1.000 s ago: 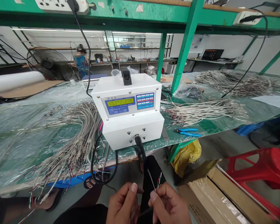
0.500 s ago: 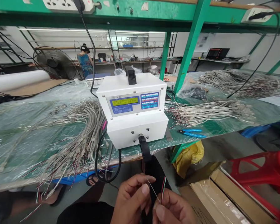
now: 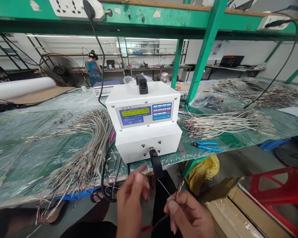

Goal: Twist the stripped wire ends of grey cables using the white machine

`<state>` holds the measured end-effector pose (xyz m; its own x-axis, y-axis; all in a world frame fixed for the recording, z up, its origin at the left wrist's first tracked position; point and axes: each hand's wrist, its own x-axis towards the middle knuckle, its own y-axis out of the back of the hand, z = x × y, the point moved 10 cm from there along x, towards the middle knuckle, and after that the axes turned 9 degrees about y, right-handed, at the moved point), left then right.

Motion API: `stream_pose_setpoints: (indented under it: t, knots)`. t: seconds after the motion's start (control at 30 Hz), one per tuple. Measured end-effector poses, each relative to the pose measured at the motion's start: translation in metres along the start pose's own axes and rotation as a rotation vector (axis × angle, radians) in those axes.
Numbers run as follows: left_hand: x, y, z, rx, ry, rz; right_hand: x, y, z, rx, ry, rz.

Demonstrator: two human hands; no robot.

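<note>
Down low, at about 6 o'clock, the right hand (image 3: 188,216) pinches a thin cable (image 3: 176,195) between thumb and fingers. Small wires, one white, one red and one green, stick up out of the cable's end and point toward 12 o'clock. The left hand (image 3: 132,201) is just beside it, at about 7 o'clock from the wires. Its fingers are loose and spread, and it holds nothing. It looks blurry. Up from the hands, at 12 o'clock, a white machine box (image 3: 145,122) sits on the worktop (image 3: 27,142). The box has a yellow screen (image 3: 136,111) and blue buttons (image 3: 162,110) on its front. A black plug (image 3: 156,162) sticks out of the bottom of the box and hangs down close to the wires. At 9 o'clock from the box, a big pile of grey cables (image 3: 89,148) lies on the worktop and spills over its edge. At 3 o'clock from the box is another bunch of grey cables (image 3: 225,120), and blue pliers (image 3: 206,146) lie near the worktop's edge. A yellow bag (image 3: 203,168) hangs under the worktop. A cardboard box (image 3: 233,215) is at 4 o'clock, and a red stool (image 3: 283,185) stands past it. Far back, at 11 o'clock, a person (image 3: 93,69) stands at another bench, near a fan (image 3: 59,69).
</note>
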<state>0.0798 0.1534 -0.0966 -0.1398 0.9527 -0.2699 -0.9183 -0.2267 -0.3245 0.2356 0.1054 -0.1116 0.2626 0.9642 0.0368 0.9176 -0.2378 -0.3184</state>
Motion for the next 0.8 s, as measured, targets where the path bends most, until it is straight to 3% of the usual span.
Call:
stream_pose_setpoints:
  t: [0.03, 0.1, 0.17, 0.27, 0.53, 0.8]
  knots:
    - [0.011, -0.002, 0.01, 0.15, -0.01, 0.015, 0.001, 0.0, -0.001, -0.022, 0.004, 0.006]
    - [0.035, -0.021, 0.016, 0.384, 0.086, -0.117, 0.004, -0.001, -0.003, -0.074, 0.009, -0.007]
    - [0.053, -0.038, 0.014, 0.445, 0.197, -0.251, 0.008, -0.004, -0.002, -0.133, 0.011, -0.043]
    - [0.067, -0.05, 0.008, 0.402, 0.29, -0.318, 0.012, -0.009, 0.004, -0.192, -0.001, -0.103]
    - [0.072, -0.048, -0.006, 0.335, 0.31, -0.324, 0.022, -0.014, 0.01, -0.209, -0.001, -0.152]
    - [0.071, -0.052, -0.003, 0.314, 0.31, -0.323, 0.034, -0.013, 0.014, -0.206, 0.0, -0.121]
